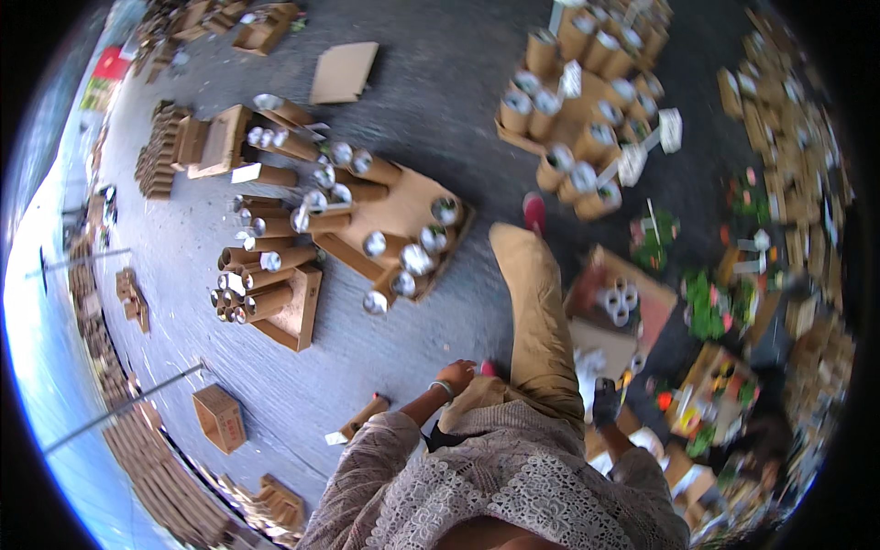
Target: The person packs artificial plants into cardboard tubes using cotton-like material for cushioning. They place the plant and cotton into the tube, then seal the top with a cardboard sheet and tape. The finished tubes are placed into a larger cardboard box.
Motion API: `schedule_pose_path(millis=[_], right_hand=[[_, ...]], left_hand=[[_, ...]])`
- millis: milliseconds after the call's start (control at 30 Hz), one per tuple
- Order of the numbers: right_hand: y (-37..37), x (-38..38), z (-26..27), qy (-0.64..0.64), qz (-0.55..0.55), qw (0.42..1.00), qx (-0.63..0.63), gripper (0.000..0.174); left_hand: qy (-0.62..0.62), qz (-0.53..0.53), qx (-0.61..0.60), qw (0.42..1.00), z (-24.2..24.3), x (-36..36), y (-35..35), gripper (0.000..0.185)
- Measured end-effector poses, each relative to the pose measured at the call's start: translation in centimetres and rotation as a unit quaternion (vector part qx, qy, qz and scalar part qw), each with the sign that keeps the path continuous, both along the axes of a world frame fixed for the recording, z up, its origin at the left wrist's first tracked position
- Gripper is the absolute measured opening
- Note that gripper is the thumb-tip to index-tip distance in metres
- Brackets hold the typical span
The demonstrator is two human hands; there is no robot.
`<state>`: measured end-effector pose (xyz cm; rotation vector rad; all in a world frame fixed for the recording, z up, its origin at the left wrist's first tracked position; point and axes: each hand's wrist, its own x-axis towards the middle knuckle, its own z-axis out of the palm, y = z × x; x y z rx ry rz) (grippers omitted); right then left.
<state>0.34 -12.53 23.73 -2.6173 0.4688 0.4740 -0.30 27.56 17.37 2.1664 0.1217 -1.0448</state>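
Note:
My left hand (457, 376) hangs beside my left thigh with a pale band at the wrist and nothing in it. In a dark glove, my right hand (606, 403) is at my right side. A small yellow object (625, 380) shows beside its fingers; whether the hand grips it cannot be made out. Ahead of me to the left lies an opened cardboard box (412, 192) bearing several cardboard tubes (388, 244) with shiny pale tops. Further ahead to the right, another cardboard tray (522, 141) carries similar tubes (558, 161), some with white written tags (632, 165).
More tubes (268, 302) stand in a smaller box (308, 309) at left. A box with white rolls (619, 299) and leafy plants (705, 306) lie close on my right. An open carton (220, 418) and a single tube (364, 417) lie on the dark floor (426, 330) at left.

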Motion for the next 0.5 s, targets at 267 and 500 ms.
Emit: schedule_pose_path(millis=[267, 500], right_hand=[[17.3, 51.8, -2.6, -0.188, 0.219, 0.940, 0.182, 0.035], [53.3, 70.8, 4.3, -0.061, 0.514, 0.804, 0.293, 0.041]], left_hand=[[0.069, 0.297, 0.115, 0.945, -1.4, 27.8, 6.6, 0.044], [-0.181, 0.394, 0.071, 0.898, 1.9, 46.4, 9.5, 0.049]])
